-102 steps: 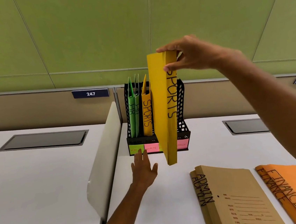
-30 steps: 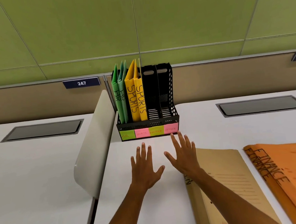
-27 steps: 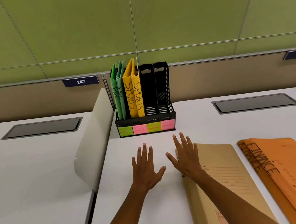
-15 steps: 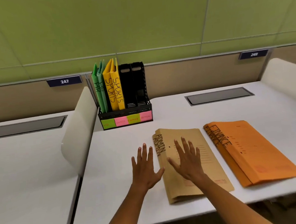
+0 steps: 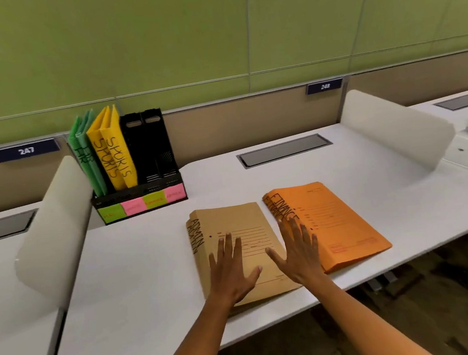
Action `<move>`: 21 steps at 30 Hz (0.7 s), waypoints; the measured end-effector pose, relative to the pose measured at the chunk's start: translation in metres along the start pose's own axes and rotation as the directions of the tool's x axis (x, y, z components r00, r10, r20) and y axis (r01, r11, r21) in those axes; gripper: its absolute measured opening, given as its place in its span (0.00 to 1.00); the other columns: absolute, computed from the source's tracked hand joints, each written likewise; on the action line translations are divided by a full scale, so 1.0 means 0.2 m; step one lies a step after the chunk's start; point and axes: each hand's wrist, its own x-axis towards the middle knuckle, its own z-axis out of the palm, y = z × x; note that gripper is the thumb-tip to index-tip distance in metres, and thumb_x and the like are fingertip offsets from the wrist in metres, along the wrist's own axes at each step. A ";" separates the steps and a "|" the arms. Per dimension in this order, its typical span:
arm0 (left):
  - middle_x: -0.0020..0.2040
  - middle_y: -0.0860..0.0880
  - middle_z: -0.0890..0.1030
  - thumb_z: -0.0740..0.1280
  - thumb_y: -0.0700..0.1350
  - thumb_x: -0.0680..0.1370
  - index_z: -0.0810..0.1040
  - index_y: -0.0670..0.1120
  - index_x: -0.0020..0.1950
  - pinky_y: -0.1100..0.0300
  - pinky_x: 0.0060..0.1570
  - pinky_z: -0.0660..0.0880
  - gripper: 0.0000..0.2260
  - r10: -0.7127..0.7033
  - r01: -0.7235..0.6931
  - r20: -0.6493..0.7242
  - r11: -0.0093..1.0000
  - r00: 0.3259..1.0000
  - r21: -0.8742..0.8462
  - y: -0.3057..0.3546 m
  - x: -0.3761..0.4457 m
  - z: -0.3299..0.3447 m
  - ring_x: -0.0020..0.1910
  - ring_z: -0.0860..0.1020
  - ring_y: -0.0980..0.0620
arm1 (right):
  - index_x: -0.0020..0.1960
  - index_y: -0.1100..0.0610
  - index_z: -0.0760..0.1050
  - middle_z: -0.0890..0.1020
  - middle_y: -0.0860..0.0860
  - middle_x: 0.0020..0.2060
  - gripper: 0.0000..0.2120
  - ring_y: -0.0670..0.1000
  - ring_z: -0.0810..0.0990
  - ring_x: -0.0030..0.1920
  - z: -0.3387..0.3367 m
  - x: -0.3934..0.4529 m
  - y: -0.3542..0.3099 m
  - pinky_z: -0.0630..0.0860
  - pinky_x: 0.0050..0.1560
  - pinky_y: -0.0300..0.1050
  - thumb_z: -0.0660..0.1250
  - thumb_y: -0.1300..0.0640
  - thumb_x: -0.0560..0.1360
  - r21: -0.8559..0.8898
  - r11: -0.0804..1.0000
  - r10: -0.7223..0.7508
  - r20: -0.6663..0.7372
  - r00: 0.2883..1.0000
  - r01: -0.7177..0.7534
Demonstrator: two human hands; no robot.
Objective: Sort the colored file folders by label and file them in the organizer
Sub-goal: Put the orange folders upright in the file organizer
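**Both hands flat over the ADMIN and FINANCE folders, in front of the organizer**

The black organizer (image 5: pixel 138 184) stands upright at the back of the white desk (image 5: pixel 139 274) and serves here as the landmark. Its two leftmost slots hold two green folders (image 5: pixel 86 161) marked HR and two yellow folders (image 5: pixel 115 158) marked SPORTS; the two slots to their right show only black walls. Four coloured sticky labels (image 5: pixel 142 205) run along its front base; their writing is too blurred to read.

In front of the organizer and to its right, the brown folders (image 5: pixel 232 223) marked ADMIN lie flat in a stack near the desk's front edge. Farther right of the organizer, just beside the brown stack, the orange folders (image 5: pixel 335 218) marked FINANCE lie flat as well.

The left hand (image 5: pixel 232 267) lies palm down on the brown stack, fingers straight and slightly spread, gripping nothing. The right hand (image 5: pixel 300 252) is likewise spread wide and palm down, placed over the gap between the two stacks: its thumb reaches across the brown cover and its fingers extend over the spine edge of the orange stack. Whether the right palm presses the folders or only hovers cannot be told. Neither hand curls round any folder.

A white curved divider (image 5: pixel 56 225) rises just left of the organizer.
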 end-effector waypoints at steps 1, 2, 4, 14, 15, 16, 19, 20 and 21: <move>0.75 0.51 0.27 0.53 0.71 0.75 0.35 0.53 0.78 0.41 0.74 0.39 0.42 0.007 -0.007 0.005 1.000 1.000 0.002 0.05 0.03 0.02 0.77 0.32 0.48 | 0.77 0.44 0.32 0.35 0.50 0.78 0.41 0.57 0.37 0.78 -0.01 0.02 0.06 0.43 0.75 0.64 0.45 0.26 0.73 0.002 1.000 0.014 0.004 1.000 -0.014; 0.75 0.52 0.27 0.53 0.70 0.76 0.36 0.53 0.79 0.42 0.74 0.39 0.42 0.010 -0.010 0.009 1.000 1.000 0.000 0.10 0.06 0.04 0.77 0.32 0.48 | 0.77 0.44 0.33 0.35 0.50 0.78 0.41 0.57 0.37 0.78 -0.03 0.05 0.12 0.43 0.75 0.65 0.45 0.27 0.73 -0.003 1.000 0.023 0.010 1.000 -0.023; 0.75 0.52 0.28 0.54 0.70 0.76 0.37 0.53 0.79 0.42 0.75 0.39 0.41 0.008 -0.008 0.021 1.000 1.000 -0.015 0.21 0.14 0.08 0.77 0.33 0.48 | 0.77 0.44 0.32 0.34 0.50 0.77 0.41 0.57 0.37 0.78 -0.05 0.09 0.25 0.43 0.75 0.65 0.45 0.27 0.74 -0.010 0.999 0.035 0.029 0.999 -0.035; 0.81 0.48 0.42 0.53 0.72 0.75 0.46 0.52 0.80 0.41 0.75 0.42 0.40 -0.091 0.098 0.090 0.992 0.992 -0.079 0.70 0.46 0.29 0.79 0.38 0.48 | 0.77 0.44 0.33 0.38 0.53 0.78 0.42 0.58 0.42 0.78 -0.13 0.34 0.87 0.45 0.74 0.64 0.47 0.26 0.73 0.012 0.994 0.108 0.086 0.990 -0.110; 0.81 0.47 0.44 0.53 0.72 0.75 0.47 0.52 0.80 0.41 0.75 0.43 0.40 -0.111 0.119 0.095 0.990 0.989 -0.082 0.74 0.48 0.31 0.79 0.39 0.47 | 0.77 0.44 0.33 0.39 0.53 0.78 0.42 0.58 0.42 0.78 -0.13 0.36 0.92 0.46 0.74 0.64 0.46 0.26 0.73 0.012 0.993 0.117 0.097 0.988 -0.119; 0.81 0.46 0.46 0.53 0.71 0.75 0.48 0.52 0.79 0.40 0.75 0.44 0.39 -0.135 0.143 0.097 0.986 0.986 -0.084 0.77 0.50 0.33 0.79 0.41 0.46 | 0.77 0.44 0.33 0.39 0.53 0.78 0.42 0.58 0.43 0.78 -0.12 0.38 0.97 0.46 0.74 0.64 0.46 0.26 0.73 0.008 0.992 0.126 0.110 0.986 -0.127; 0.80 0.45 0.51 0.55 0.70 0.75 0.52 0.50 0.78 0.39 0.75 0.49 0.38 -0.213 0.221 0.100 0.971 0.972 -0.086 0.85 0.53 0.37 0.79 0.45 0.44 | 0.78 0.46 0.35 0.43 0.54 0.79 0.43 0.59 0.46 0.78 -0.12 0.43 1.11 0.49 0.75 0.63 0.45 0.26 0.73 -0.017 0.990 0.143 0.137 0.980 -0.142; 0.80 0.45 0.52 0.55 0.70 0.76 0.52 0.49 0.78 0.39 0.75 0.51 0.38 -0.238 0.247 0.098 0.965 0.966 -0.090 0.87 0.54 0.39 0.79 0.47 0.43 | 0.78 0.47 0.36 0.44 0.54 0.79 0.42 0.59 0.48 0.78 -0.12 0.44 1.15 0.51 0.75 0.63 0.45 0.26 0.73 -0.020 0.990 0.144 0.144 0.979 -0.143; 0.79 0.45 0.54 0.55 0.69 0.76 0.52 0.49 0.78 0.39 0.75 0.54 0.38 -0.260 0.269 0.094 0.958 0.961 -0.096 0.89 0.54 0.40 0.79 0.50 0.43 | 0.78 0.47 0.37 0.45 0.54 0.79 0.42 0.59 0.49 0.78 -0.12 0.45 1.18 0.52 0.75 0.63 0.45 0.26 0.73 -0.019 0.990 0.144 0.152 0.978 -0.142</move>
